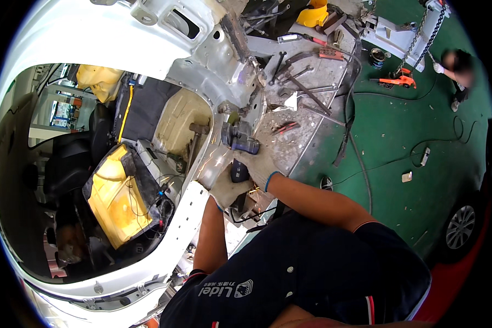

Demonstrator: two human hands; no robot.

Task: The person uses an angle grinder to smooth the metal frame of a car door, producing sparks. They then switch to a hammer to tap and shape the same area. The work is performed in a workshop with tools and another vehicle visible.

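Both my hands wear pale work gloves with blue cuffs and meet at the edge of the white car body. My left hand and my right hand close around a dark angle grinder, whose end shows between them. Small sparks fly around the hands. The grinder's disc and the spot it touches are hidden. Just beyond them, a blue-and-black cordless power tool with a round disc lies at the body edge. Left of the hands, a hammer leans inside the door opening.
Yellow seat foam and loose wires fill the car interior. A grey platform holds wrenches, bars and red-handled pliers. Cables cross the green floor. Another person stands far right near a chain; a red car is at lower right.
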